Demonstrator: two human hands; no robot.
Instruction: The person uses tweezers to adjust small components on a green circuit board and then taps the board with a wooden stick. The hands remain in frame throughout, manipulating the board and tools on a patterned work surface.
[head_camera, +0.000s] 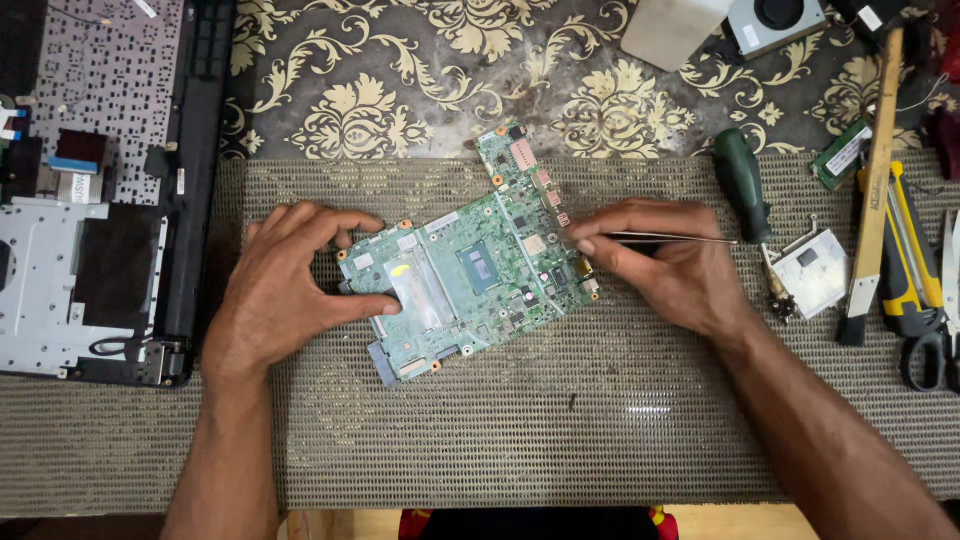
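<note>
Fingers (325, 232) on circuit board (470, 270), woven mat (600, 420), floral cloth (400, 90).

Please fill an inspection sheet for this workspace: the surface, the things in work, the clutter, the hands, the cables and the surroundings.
Surface: grey woven mat over a floral cloth.
Job's things: green circuit board flat on the mat; thin metal tweezers pointing at its right edge.
Clutter: green-handled screwdriver, wooden-handled hammer, yellow-handled pliers, scissors, small metal bracket, memory module, cooling fan.
Grippers: left hand pinches the board's left edge; right hand has its grip on the tweezers.
Cables: thin black wire on the opened laptop base.
Surroundings: wooden table edge at the bottom.
</note>
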